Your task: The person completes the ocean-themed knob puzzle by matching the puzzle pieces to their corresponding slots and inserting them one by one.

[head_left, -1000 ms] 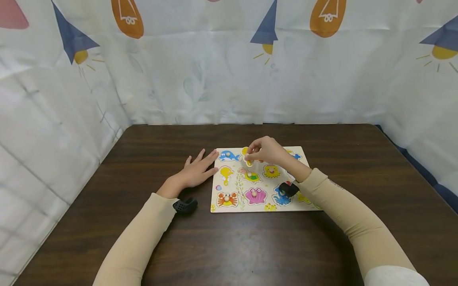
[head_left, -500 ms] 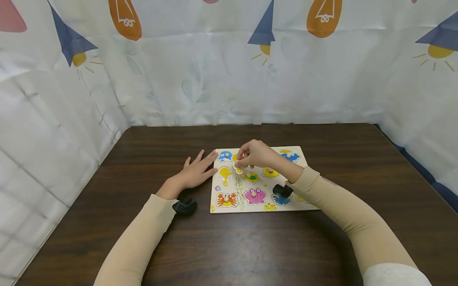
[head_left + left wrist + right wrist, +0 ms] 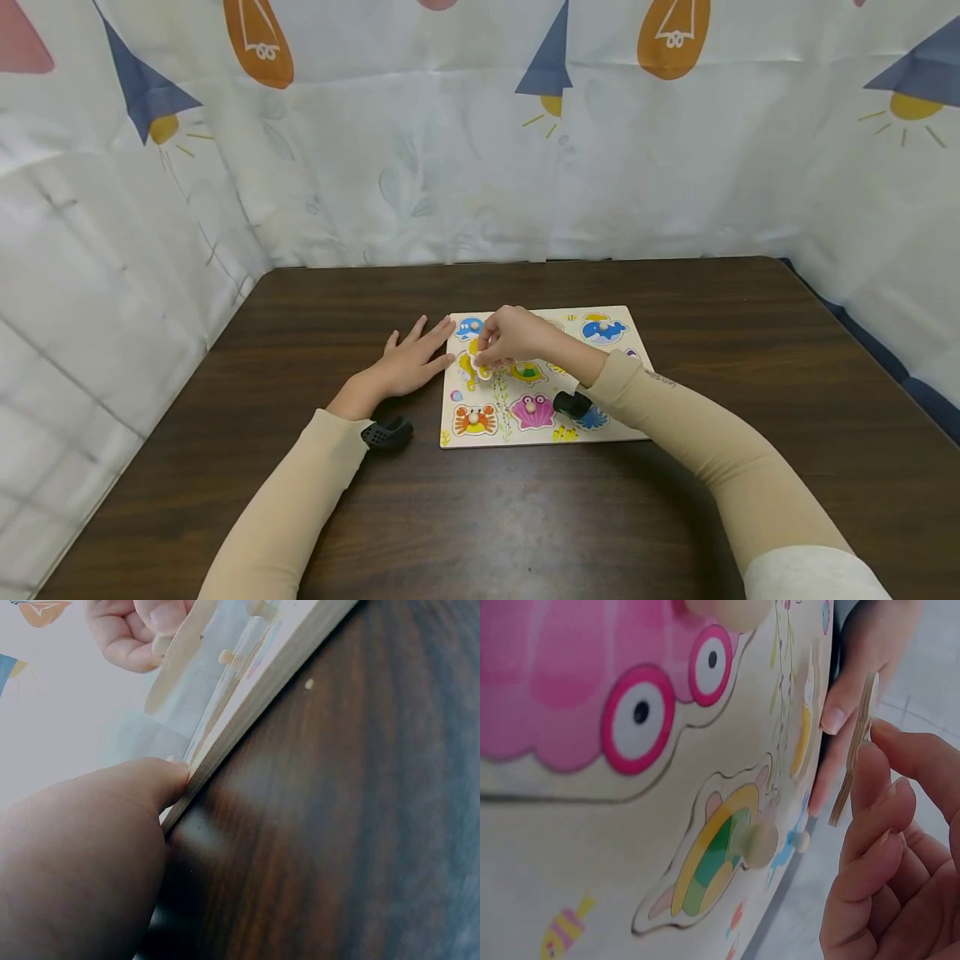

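A thin yellow puzzle piece (image 3: 481, 363) with a curled, seahorse-like outline is pinched between the thumb and fingers of my right hand (image 3: 513, 335). In the right wrist view the puzzle piece (image 3: 855, 750) stands edge-on, tilted and apart from the puzzle board (image 3: 480, 397). It is over the left part of the board, by the yellow seahorse (image 3: 467, 368). My left hand (image 3: 405, 365) lies with straight, spread fingers against the board's left edge. Its thumb (image 3: 169, 780) touches that edge in the left wrist view.
Knobbed pieces on the board include a green turtle (image 3: 527, 372), a red crab (image 3: 475, 419), a pink shell (image 3: 533, 411) and a blue whale (image 3: 603, 329). The dark wooden table (image 3: 480, 517) extends around it. A printed white curtain (image 3: 480, 192) hangs behind.
My right hand has carried the yellow piece from the board's upper middle leftward and slightly nearer me, to beside the seahorse. The left hand stays at the board's edge.
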Motion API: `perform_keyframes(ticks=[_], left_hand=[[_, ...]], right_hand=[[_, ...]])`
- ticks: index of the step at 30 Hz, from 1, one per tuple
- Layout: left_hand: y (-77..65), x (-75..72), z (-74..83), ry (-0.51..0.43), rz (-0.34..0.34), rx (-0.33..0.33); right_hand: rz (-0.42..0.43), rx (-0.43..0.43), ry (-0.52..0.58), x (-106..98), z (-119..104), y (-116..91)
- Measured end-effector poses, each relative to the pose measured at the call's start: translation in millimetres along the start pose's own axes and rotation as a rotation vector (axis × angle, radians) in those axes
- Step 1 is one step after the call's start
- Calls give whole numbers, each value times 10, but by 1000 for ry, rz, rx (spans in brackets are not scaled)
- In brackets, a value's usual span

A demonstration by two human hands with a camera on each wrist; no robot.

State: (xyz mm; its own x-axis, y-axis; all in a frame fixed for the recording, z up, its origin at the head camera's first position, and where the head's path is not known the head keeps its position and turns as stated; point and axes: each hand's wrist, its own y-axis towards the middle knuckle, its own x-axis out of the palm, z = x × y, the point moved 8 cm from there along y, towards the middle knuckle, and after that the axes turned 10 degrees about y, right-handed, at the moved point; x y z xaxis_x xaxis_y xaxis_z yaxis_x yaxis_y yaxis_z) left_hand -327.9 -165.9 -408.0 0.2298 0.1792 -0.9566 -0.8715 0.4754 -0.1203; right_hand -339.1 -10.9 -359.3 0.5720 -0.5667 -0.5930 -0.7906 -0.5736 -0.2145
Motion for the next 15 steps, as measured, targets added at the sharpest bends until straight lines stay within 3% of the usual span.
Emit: perform_keyframes(ticks=[8, 15], left_hand=[[5, 0, -7, 1, 6, 6], [15, 9, -8, 2, 2, 7]], right_hand=[[13, -25, -78, 84, -48, 81], [-7, 14, -112, 141, -10, 154]])
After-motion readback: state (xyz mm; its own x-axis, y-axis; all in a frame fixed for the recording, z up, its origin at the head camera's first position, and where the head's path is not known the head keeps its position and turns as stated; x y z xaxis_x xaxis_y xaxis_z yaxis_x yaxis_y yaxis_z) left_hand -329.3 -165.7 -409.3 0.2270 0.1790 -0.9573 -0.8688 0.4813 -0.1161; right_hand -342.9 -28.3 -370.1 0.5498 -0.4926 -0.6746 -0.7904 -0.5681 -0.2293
